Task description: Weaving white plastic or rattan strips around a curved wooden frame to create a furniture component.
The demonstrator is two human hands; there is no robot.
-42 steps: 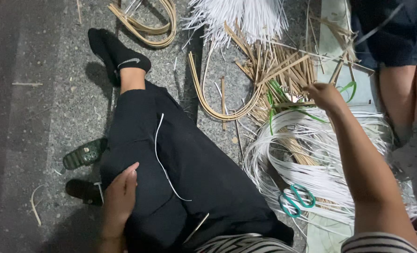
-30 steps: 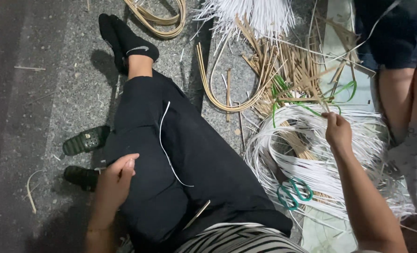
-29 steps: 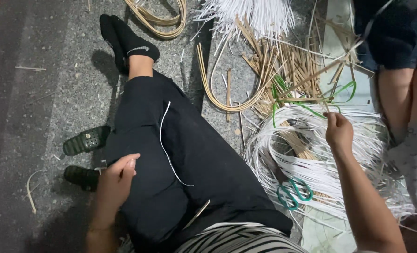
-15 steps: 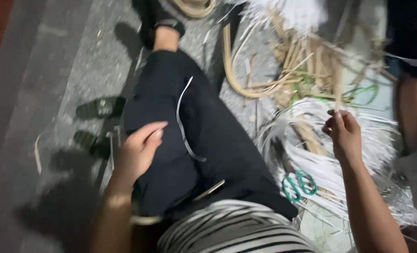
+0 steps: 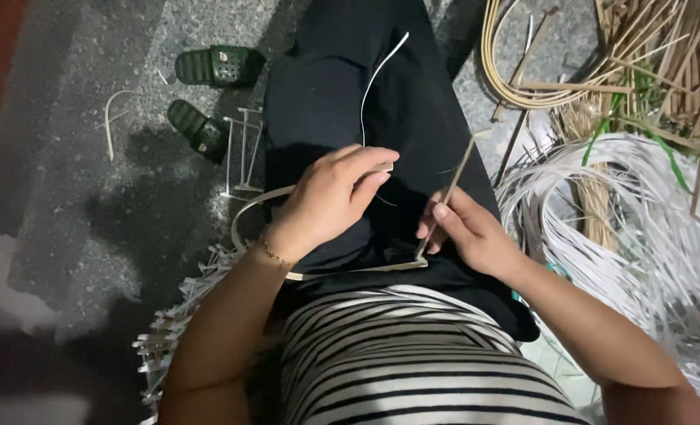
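Both hands have come in from the sides to the lap: right hand point(image 5: 468, 232), earlier out at the white strip pile point(image 5: 641, 228), now pinches a thin cane stick point(image 5: 447, 193). Left hand point(image 5: 330, 197), off the thigh, holds a pale strip point(image 5: 248, 208) looping round to the stick's lower end; joining now looks possible

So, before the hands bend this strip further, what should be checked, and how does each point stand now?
1. Right hand pinches the thin tan strip: ok.
2. Left hand holds the other end, near the white strand on the lap: ok.
3. Strip bent at a corner above the striped shirt, unbroken: cannot tell.
4. Spare white strips within reach on the right: ok.
5. Green sandals lie apart from the work: ok.
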